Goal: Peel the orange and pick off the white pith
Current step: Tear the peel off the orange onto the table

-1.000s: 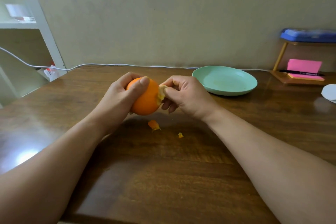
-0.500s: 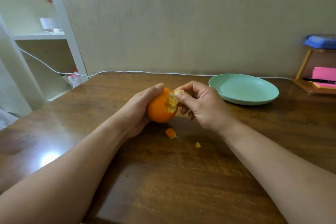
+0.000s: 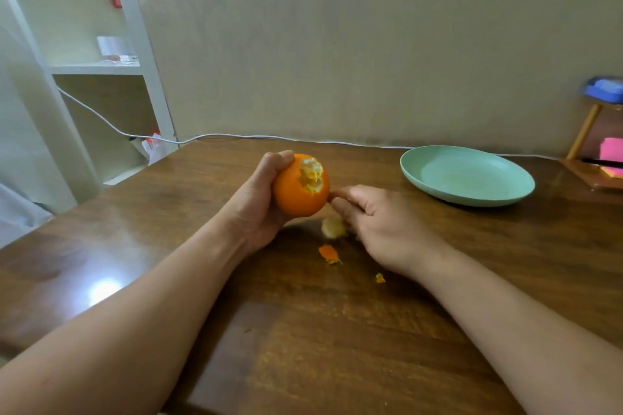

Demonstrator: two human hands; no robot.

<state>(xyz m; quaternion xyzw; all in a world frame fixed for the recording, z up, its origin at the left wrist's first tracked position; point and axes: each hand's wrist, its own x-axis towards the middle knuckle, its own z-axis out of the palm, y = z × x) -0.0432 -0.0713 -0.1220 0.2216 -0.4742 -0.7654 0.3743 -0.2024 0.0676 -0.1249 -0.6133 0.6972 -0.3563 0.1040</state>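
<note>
Orange (image 3: 298, 192) gripped in left hand (image 3: 259, 202), patch bared on top. Right hand (image 3: 374, 222) has dropped from that patch to just beside the fruit's lower right, fingers curled around torn peel piece (image 3: 333, 227) above tabletop (image 3: 337, 330). Peeling barely begun.

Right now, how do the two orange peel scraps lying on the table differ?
The larger peel scrap lies nearer the orange, just below the right hand; the smaller peel scrap lies farther toward the camera, beside the right wrist. The larger one is deep orange, the smaller one yellower. Both lie loose on the table, outside the green plate.
</note>
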